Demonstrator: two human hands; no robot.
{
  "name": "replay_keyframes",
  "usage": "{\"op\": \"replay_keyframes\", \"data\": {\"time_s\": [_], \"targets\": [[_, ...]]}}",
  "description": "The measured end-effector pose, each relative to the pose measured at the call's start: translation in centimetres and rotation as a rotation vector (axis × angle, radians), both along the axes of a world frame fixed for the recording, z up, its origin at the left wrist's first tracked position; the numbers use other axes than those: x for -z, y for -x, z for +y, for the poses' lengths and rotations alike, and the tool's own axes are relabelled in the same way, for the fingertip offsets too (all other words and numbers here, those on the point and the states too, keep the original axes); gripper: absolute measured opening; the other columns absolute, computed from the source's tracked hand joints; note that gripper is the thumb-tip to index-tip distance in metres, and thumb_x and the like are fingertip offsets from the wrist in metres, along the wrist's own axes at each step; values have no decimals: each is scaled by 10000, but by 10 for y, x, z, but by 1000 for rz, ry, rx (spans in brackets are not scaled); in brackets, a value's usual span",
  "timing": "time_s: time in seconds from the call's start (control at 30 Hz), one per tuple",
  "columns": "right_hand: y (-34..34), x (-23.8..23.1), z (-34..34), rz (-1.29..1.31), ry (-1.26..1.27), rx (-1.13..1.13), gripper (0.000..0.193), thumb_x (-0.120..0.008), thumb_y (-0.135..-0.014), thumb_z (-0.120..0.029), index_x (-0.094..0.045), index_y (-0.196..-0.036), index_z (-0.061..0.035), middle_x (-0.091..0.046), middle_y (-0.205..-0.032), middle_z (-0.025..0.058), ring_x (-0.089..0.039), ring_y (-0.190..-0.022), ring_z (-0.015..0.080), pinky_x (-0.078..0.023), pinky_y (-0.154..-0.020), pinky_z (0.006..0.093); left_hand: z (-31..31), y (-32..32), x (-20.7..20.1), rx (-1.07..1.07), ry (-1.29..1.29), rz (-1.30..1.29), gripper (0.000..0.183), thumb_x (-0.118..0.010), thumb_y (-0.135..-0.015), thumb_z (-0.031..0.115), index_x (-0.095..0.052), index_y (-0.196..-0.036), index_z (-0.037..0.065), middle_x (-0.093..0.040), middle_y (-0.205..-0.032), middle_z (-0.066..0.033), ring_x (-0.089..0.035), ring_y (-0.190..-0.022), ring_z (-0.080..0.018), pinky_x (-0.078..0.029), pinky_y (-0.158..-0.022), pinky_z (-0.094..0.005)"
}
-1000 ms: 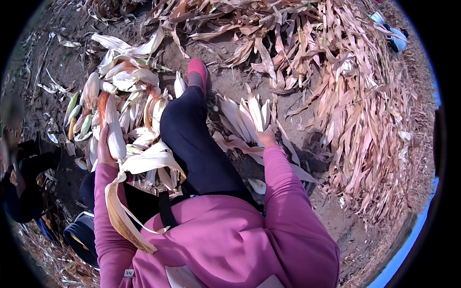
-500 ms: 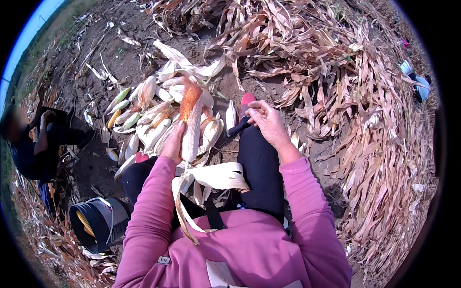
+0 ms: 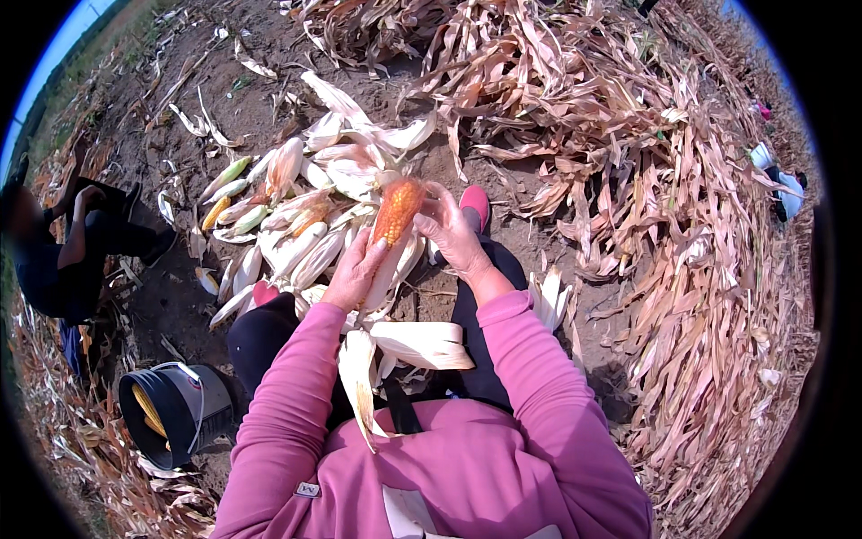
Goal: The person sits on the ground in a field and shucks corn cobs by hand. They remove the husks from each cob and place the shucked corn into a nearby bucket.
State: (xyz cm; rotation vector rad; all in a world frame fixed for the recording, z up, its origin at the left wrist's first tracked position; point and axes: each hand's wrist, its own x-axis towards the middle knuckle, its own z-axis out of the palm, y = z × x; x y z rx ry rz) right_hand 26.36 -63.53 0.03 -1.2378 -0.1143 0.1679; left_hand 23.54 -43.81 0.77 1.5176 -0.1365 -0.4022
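Observation:
My left hand (image 3: 359, 274) is closed round the lower part of an ear of corn (image 3: 398, 212). The orange kernels are bare at its upper end, while pale husk still wraps the lower part and trails toward my lap. Reddish silk clings around the tip. Against the right side of the ear, near that tip, my right hand (image 3: 456, 238) has its fingers curled and its thumb bent in. Peeled husk leaves (image 3: 417, 344) hang below the ear over my legs.
A heap of corn ears (image 3: 301, 238), mostly in husk, lies beyond my left hand. At lower left a dark bucket (image 3: 193, 409) lies tipped, with yellow ears inside. Dry stalks (image 3: 682, 296) are piled to the right and far side. Another person (image 3: 67, 260) sits at far left.
My right hand has moved left and in, from apart to the ear's upper end. The ear has tilted to the right and come slightly nearer in my left hand.

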Motion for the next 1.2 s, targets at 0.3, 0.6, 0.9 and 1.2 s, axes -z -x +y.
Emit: {"op": "replay_keyframes", "data": {"time_s": [0.3,0.6,0.9,1.2], "targets": [[0,22,-6,-52,363,150,719,-692,-775,-514,-476,-1201,22,-612,-1071,149,-587,-1005,211,-445,-889,328,-19,7,-4,28,-873,-450,735,-749,-705,251,-372,-1286,6,-563,-1069,-236,-584,-940,-393,-484,-768,-450],[4,-4,-13,220,665,150,494,-613,-852,-444,-577,-961,36,-651,-728,154,-660,-622,225,-515,-597,347,-21,11,0,29,-1017,-568,774,-786,-657,205,-379,-1292,29,-538,-991,-186,-574,-870,-370,-469,-750,-435],[3,20,-23,53,645,131,346,-532,-900,-329,-592,-841,7,-598,-596,129,-602,-480,211,-476,-499,367,-20,9,8,4,-873,-477,782,-813,-646,245,-414,-1278,14,-557,-1068,-223,-581,-956,-375,-466,-828,-420],[4,20,-44,2,630,405,247,-514,-887,-197,-603,-855,31,-613,-647,77,-602,-557,134,-464,-472,308,-11,-2,15,38,-117,158,842,-817,-696,246,-351,-1338,-35,-552,-1158,-130,-564,-1013,-200,-454,-890,-300]]}}
